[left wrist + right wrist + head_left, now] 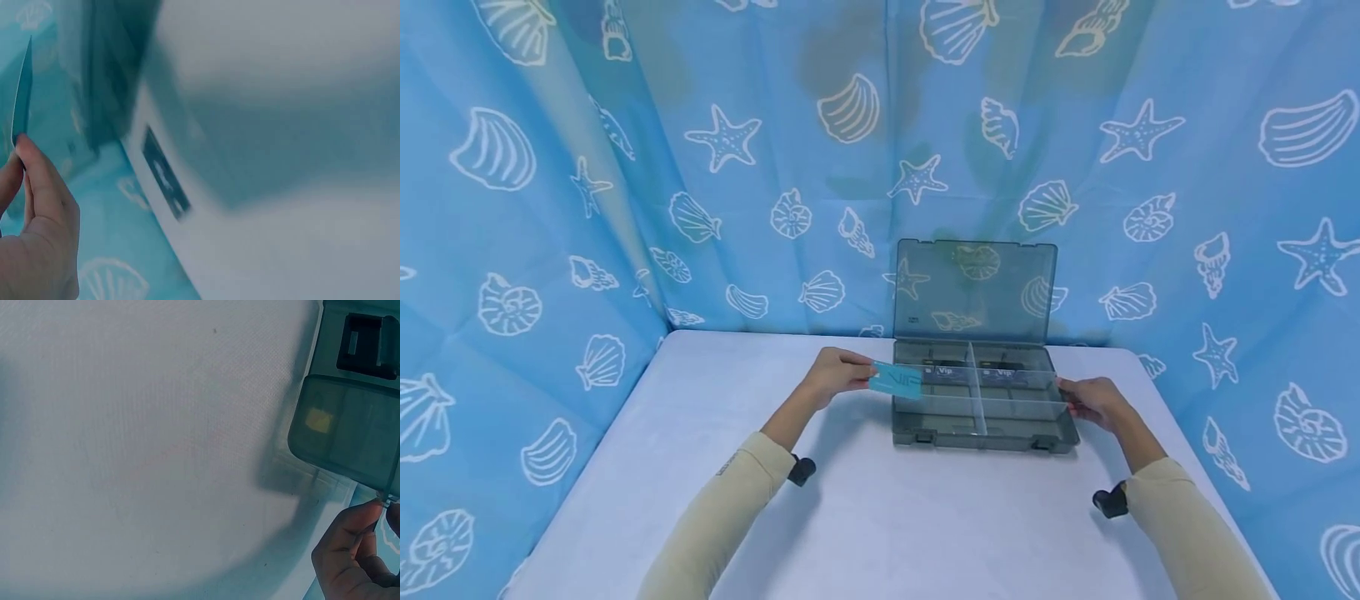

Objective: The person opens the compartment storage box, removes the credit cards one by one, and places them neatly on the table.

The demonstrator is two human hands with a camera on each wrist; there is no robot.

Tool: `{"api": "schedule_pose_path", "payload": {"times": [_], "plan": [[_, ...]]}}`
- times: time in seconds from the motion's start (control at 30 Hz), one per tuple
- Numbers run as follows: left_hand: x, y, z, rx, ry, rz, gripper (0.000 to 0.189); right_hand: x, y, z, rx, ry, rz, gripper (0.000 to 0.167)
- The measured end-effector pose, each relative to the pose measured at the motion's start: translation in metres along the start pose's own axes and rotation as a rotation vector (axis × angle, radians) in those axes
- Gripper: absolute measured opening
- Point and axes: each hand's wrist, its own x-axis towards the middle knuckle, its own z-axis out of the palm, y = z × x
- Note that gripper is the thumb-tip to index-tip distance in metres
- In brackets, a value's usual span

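A teal card (895, 380) with dark lettering is pinched between the thumb and fingers of my left hand (837, 372); the left wrist view shows this card (24, 87) nearly edge-on. Behind it stands a grey see-through plastic box (985, 437) with its lid (976, 287) raised. A clear plastic strip (1018, 387) runs lengthwise across the box. At the right side, my right hand (1096, 397) pinches the strip's end; its fingertips are close to the box wall. Whether the left hand also touches the strip, I cannot tell. Two dark cards marked "Vip" (951, 373) lie in back compartments.
The box stands on a white table (850, 533) near its back edge. A shell-patterned blue curtain (790, 167) hangs behind and at both sides. Two latches (925, 437) face front. A short clear divider (976, 387) crosses the box's middle.
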Motion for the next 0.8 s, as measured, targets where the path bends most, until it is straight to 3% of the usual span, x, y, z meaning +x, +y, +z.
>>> {"api": "schedule_pose_path", "payload": {"times": [0.13,0.3,0.53,0.8], "plan": [[-0.001,-0.009,-0.023,-0.002,0.084,-0.036,0.027,0.000,0.001,0.000,-0.015,0.000,-0.002,0.048],[0.002,-0.031,-0.039,0.002,0.150,-0.085,0.027,0.001,0.002,0.000,-0.024,0.001,-0.014,0.048],[0.009,-0.055,-0.042,0.071,0.186,-0.140,0.024,0.002,0.004,-0.001,-0.022,-0.005,-0.008,0.047],[0.014,-0.057,-0.037,0.243,0.257,-0.124,0.025,0.001,0.001,-0.001,-0.025,-0.013,-0.006,0.054]]}}
